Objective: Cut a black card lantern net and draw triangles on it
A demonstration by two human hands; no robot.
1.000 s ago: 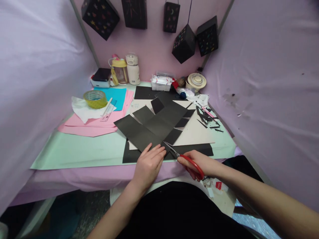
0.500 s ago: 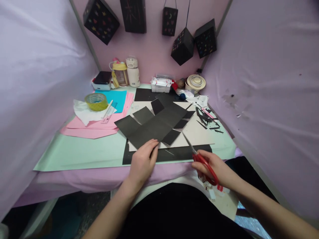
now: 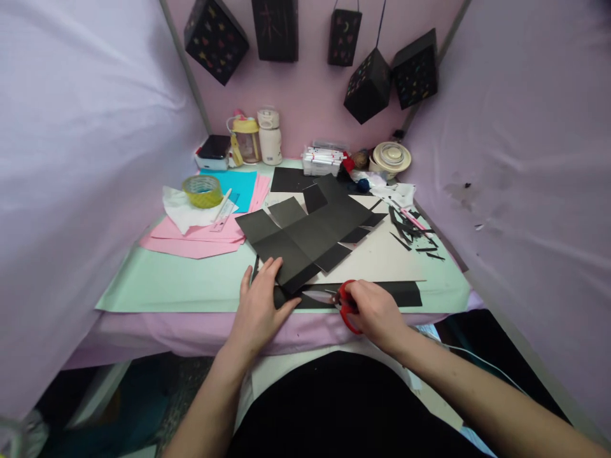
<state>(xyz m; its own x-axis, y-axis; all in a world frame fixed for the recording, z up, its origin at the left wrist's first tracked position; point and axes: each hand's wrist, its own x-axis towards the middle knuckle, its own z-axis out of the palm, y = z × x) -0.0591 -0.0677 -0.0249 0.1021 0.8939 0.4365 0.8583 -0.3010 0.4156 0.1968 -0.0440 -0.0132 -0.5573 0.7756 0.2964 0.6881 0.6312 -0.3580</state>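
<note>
One slit card (image 3: 310, 235) lies on the table (image 3: 191, 280); right hand (image 3: 380, 312) wraps scissors (image 3: 336, 299), left hand (image 3: 258, 305) spreads at the card's edge, pinch unclear. Cutting seems in hand; another snip needs steady card.

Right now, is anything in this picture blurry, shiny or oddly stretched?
Head view: soft light without harsh glare, though the cut black sheet shows a faint greyish sheen; head view: markings on the ruler too soft to read; head view: the right forearm looks elongated toward the corner, perhaps from a wide lens; head view: dim beneath the table.
</note>
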